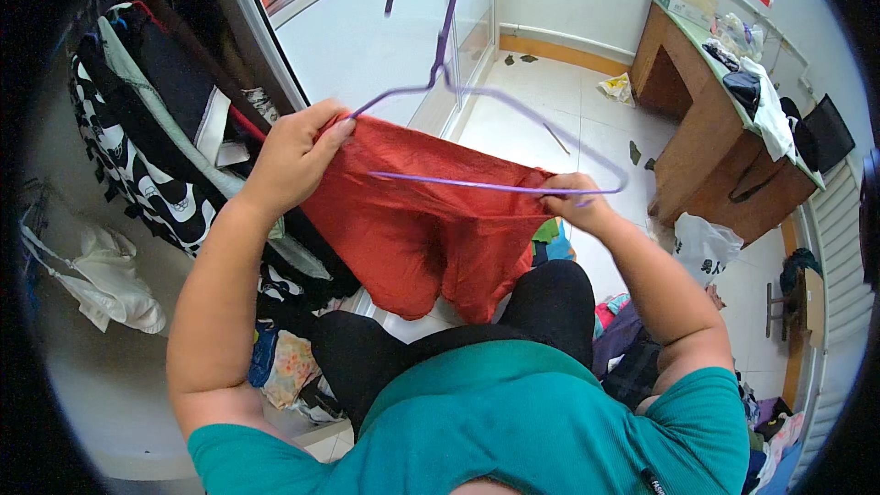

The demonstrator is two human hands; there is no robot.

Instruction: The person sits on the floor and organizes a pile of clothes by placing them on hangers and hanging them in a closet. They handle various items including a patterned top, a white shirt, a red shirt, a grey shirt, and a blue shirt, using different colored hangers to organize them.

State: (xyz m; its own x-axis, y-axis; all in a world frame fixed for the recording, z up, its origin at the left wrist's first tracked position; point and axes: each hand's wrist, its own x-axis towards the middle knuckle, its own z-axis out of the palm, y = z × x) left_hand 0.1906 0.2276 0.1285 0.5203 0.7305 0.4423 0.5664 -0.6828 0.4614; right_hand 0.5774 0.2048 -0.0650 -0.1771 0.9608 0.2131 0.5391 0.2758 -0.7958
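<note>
A red cloth garment (412,220), which looks like shorts, hangs spread between my hands. My left hand (295,151) pinches its upper left corner together with the shoulder of a purple clothes hanger (502,187). At the garment's upper right edge, my right hand (574,201) grips the cloth near the hanger's right end. The hanger's bottom bar crosses in front of the cloth, and its hook points up and away from me. Whether the right fingers also hold the hanger cannot be told.
Clothes on hangers (144,137) fill the open wardrobe at left, with a white garment (117,282) lower down. Folded clothes (292,364) lie below. A cluttered desk (722,151) stands at right, a white plastic bag (705,247) by it, and clothing piles (625,350) lie beside me.
</note>
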